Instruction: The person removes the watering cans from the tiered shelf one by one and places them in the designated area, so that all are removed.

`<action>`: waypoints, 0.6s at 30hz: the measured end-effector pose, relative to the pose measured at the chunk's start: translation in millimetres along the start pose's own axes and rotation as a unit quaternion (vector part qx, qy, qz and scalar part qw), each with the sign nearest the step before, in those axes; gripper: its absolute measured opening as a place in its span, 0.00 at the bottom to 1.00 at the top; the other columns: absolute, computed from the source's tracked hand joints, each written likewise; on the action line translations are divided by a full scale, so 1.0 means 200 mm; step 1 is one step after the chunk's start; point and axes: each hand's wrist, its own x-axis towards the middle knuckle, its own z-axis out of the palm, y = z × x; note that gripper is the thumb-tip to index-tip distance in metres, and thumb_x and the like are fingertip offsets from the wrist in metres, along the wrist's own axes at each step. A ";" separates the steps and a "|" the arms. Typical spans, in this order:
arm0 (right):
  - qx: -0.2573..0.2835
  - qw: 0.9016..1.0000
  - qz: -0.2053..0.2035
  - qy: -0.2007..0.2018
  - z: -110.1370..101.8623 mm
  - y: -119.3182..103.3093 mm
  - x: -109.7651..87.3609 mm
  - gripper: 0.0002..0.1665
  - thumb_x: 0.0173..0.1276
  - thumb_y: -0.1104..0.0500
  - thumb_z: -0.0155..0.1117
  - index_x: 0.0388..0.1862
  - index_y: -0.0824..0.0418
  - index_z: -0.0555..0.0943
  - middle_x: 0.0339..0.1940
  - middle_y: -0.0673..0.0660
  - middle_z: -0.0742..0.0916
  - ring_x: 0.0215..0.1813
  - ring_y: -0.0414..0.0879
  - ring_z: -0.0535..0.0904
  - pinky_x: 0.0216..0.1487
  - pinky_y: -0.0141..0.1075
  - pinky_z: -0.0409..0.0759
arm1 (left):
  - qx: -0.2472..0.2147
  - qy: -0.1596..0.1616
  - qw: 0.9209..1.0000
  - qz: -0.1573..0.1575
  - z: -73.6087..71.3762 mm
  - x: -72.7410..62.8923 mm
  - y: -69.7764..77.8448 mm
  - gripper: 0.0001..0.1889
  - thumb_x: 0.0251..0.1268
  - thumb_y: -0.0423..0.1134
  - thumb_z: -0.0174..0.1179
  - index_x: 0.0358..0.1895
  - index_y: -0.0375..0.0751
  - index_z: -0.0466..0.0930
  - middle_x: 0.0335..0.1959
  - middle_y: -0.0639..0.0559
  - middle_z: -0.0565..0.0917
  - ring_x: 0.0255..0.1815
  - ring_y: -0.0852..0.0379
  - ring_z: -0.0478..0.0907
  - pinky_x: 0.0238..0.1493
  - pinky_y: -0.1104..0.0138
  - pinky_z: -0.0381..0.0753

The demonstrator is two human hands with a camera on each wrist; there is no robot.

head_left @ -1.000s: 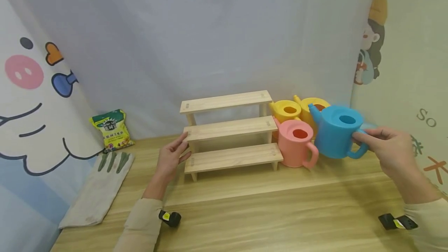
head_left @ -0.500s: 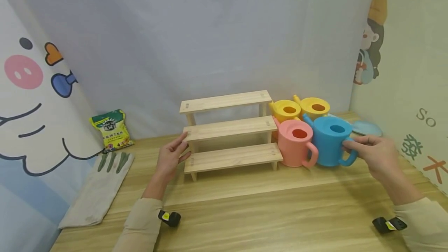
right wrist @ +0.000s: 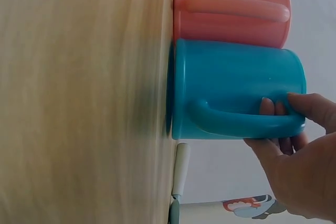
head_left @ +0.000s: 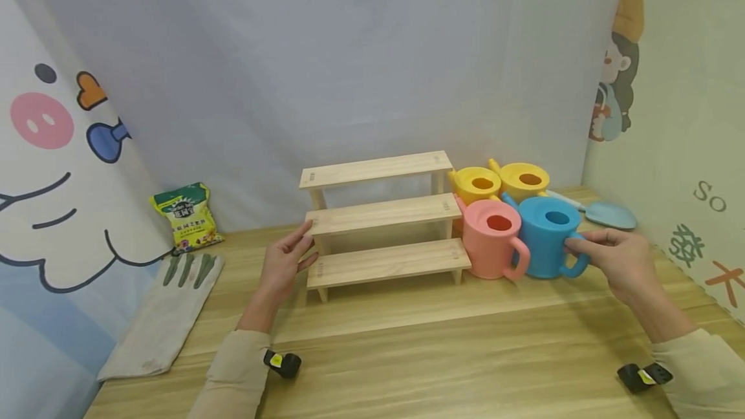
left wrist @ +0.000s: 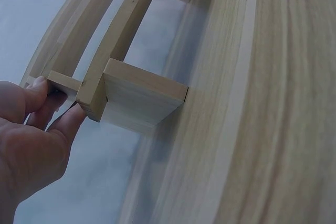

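My right hand (head_left: pixel 619 264) grips the handle of a blue watering can (head_left: pixel 544 238), its fingers curled round the upper part of the handle in the right wrist view. The blue can stands upright at the table, right beside a pink watering can (head_left: pixel 491 244). Behind these are two yellow watering cans (head_left: pixel 474 183). At the left end of a three-step wooden shelf (head_left: pixel 384 212), my left hand (head_left: pixel 283 264) pinches the end of the middle step; the left wrist view has thumb and fingers on the wood (left wrist: pixel 65 81).
A blue-bladed trowel (head_left: pixel 611 215) with a pale handle lies behind the right hand. Far left are a green and yellow bag (head_left: pixel 185 217) and a pale glove (head_left: pixel 165 322) with green marks. Curtains (head_left: pixel 372 83) close off the back and sides.
My right hand has brought the blue watering can left and down, from above the table to beside the pink one, uncovering a yellow can and the trowel. The left hand stays on the shelf.
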 end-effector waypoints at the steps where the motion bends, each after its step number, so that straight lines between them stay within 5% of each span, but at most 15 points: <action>1: 0.004 1.000 0.000 -0.004 0.00 0.00 0.00 0.05 0.66 0.57 0.73 0.29 0.49 0.88 0.28 0.40 0.88 0.35 0.33 0.85 0.38 0.21 0.84 | 0.000 0.000 1.000 0.000 0.00 0.00 0.00 0.24 0.79 0.31 0.50 0.75 0.37 0.64 0.76 0.38 0.61 0.74 0.43 0.62 0.64 0.56 0.77; 6: 0.006 1.000 0.005 -0.015 0.00 0.00 0.00 0.02 0.66 0.58 0.73 0.34 0.55 0.88 0.29 0.41 0.88 0.35 0.33 0.85 0.39 0.22 0.84 | 0.002 -0.003 1.000 0.003 0.00 0.00 0.00 0.24 0.80 0.31 0.49 0.75 0.37 0.64 0.76 0.39 0.61 0.74 0.43 0.63 0.64 0.57 0.78; 9: -0.080 0.997 -0.002 -0.007 0.00 -0.01 -0.01 0.18 0.67 0.51 0.73 0.44 0.65 0.86 0.34 0.47 0.89 0.39 0.37 0.84 0.40 0.26 0.84 | 0.000 -0.004 1.000 0.003 0.00 0.00 0.00 0.24 0.80 0.31 0.49 0.75 0.36 0.63 0.75 0.38 0.61 0.74 0.43 0.63 0.63 0.58 0.78; 13: -0.230 0.972 -0.045 0.022 -0.02 -0.08 -0.03 0.38 0.68 0.40 0.68 0.55 0.75 0.80 0.46 0.69 0.86 0.49 0.59 0.81 0.40 0.41 0.82 | 0.001 -0.006 1.000 -0.004 -0.01 -0.01 0.02 0.24 0.80 0.32 0.49 0.75 0.35 0.63 0.75 0.37 0.61 0.73 0.42 0.64 0.63 0.57 0.78; 15: -0.265 0.960 -0.075 0.045 -0.03 -0.13 -0.05 0.39 0.70 0.39 0.65 0.55 0.75 0.79 0.51 0.76 0.83 0.52 0.68 0.79 0.38 0.40 0.79 | 0.014 -0.001 1.000 -0.010 -0.01 -0.02 0.04 0.24 0.80 0.34 0.50 0.75 0.35 0.64 0.73 0.37 0.63 0.72 0.42 0.65 0.63 0.58 0.78; 18: -0.276 0.948 -0.133 0.088 0.00 -0.21 -0.07 0.33 0.71 0.43 0.65 0.53 0.74 0.81 0.48 0.74 0.85 0.50 0.68 0.81 0.34 0.28 0.75 | 0.065 0.009 0.998 -0.008 -0.03 -0.03 0.09 0.24 0.81 0.39 0.50 0.74 0.34 0.65 0.73 0.38 0.65 0.72 0.44 0.67 0.64 0.60 0.78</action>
